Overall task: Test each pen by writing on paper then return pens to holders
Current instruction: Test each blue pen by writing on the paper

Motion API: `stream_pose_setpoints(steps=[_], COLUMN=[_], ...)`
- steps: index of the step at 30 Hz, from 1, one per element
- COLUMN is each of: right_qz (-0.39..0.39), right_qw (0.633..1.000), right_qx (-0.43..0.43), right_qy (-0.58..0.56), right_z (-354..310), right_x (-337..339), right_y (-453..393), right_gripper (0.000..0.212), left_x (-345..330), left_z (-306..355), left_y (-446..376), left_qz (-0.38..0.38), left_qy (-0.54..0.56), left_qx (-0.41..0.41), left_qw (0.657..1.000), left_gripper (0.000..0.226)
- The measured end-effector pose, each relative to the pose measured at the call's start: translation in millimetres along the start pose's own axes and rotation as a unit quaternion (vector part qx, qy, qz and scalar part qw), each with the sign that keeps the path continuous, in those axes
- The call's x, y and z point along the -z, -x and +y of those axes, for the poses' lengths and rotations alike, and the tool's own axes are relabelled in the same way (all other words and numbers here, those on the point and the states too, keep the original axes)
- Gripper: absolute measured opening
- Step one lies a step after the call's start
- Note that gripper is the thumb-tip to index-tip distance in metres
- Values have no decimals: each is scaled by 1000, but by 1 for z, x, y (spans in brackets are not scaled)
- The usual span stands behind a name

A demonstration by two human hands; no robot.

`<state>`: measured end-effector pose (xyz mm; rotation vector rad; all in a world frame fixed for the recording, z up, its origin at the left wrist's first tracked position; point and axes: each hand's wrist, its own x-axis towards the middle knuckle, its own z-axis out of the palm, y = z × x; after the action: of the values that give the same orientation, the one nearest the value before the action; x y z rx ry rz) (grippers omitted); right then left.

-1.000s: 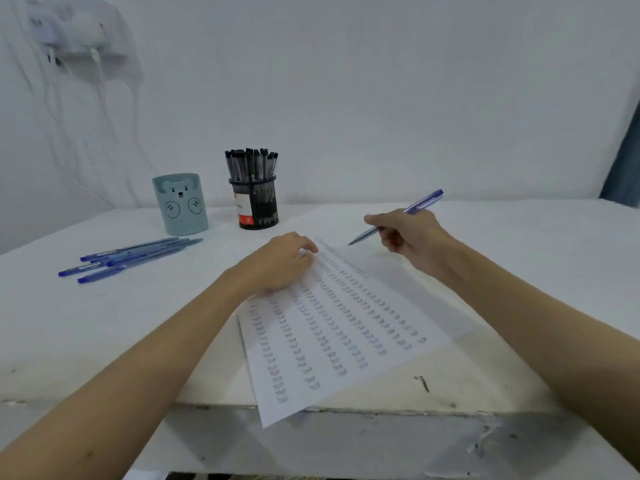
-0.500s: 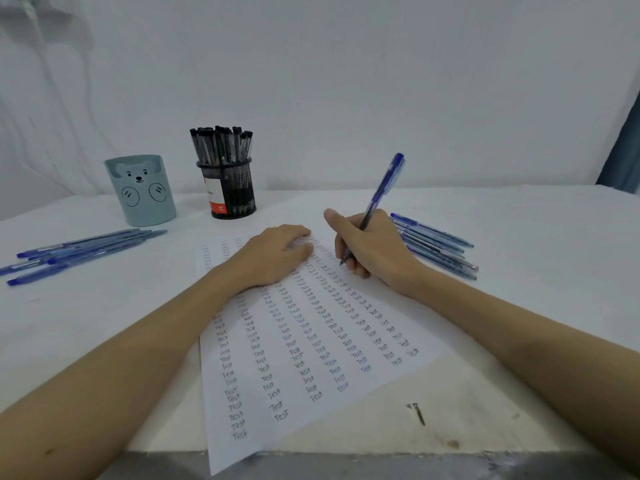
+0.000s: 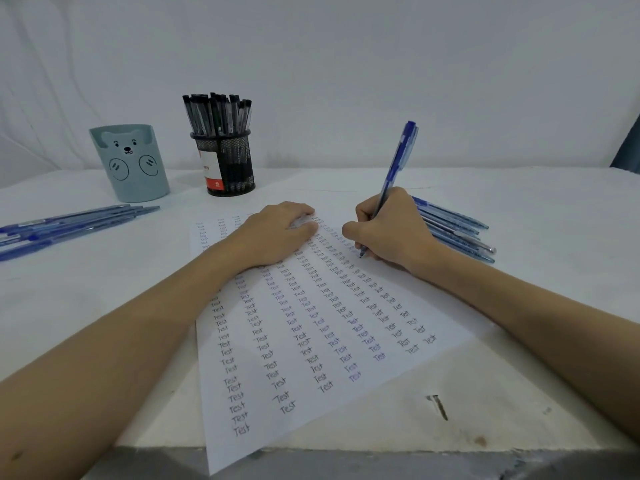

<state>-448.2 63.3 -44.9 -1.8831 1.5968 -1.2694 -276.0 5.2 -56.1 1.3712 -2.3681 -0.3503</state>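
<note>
From the head camera, the right hand [image 3: 391,233] grips a blue pen [image 3: 393,178] in a writing hold, fingers curled round the barrel, the pen tilted with its cap end up and its tip touching the sheet of paper [image 3: 311,341] near the top of the rightmost column. The left hand [image 3: 273,233] lies palm down on the paper's upper part, fingers nearly straight and together, pressing the sheet flat. The paper sits at an angle on the white table [image 3: 519,375] and is filled with columns of the handwritten word "Test" (mostly dark ink, a few in blue); its near corner overhangs the table edge. Just beyond the right hand lies a bundle of blue pens [image 3: 453,226], partly hidden by it. Another group of blue pens [image 3: 72,223] lies at the table's left. Farther back stand a teal bear-faced holder [image 3: 130,164] and, beside it, a black mesh holder [image 3: 228,164] packed with black pens [image 3: 218,114]. A dark nail [image 3: 440,407] shows on the table's near edge.
</note>
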Motion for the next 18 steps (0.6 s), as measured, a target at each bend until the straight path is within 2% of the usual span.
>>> stream_pose_setpoints(steps=[6, 18], right_qz=[6, 8], right_qw=[1000, 1000], right_qx=[11, -10], right_qy=[4, -15], right_z=[0, 0], right_x=[-2, 0], right_y=[-1, 0], right_gripper=[48, 49], left_x=[-1, -1], left_z=[-1, -2], left_y=[-1, -2], left_qz=[-3, -4], left_qy=[-3, -2], left_qx=[7, 9], left_qw=[1000, 1000], left_gripper=[45, 45])
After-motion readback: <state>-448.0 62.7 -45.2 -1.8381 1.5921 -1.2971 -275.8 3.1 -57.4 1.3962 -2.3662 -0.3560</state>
